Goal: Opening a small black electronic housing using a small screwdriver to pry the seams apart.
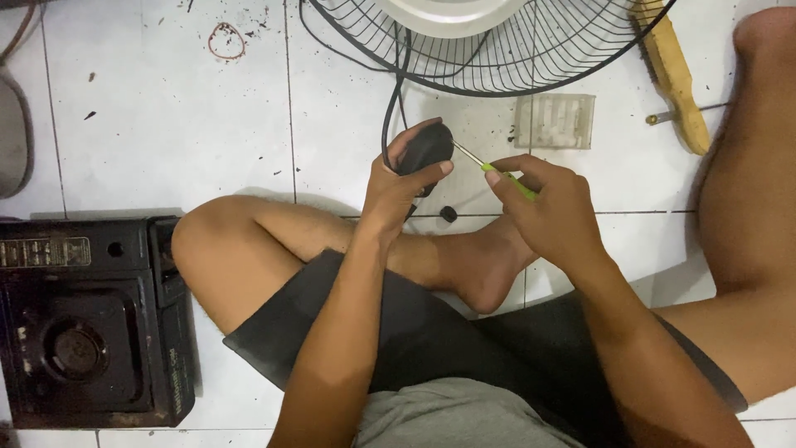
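2 hands (398, 187) grip black plug (424, 148), green screwdriver (506, 176).

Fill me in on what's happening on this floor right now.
A person sits cross-legged on the white tiled floor. The left hand grips a rounded black plastic part with a black cable attached. The right hand holds a thin green-handled screwdriver, tip against that part. A black wire fan guard lies ahead, a black portable stove to the left.
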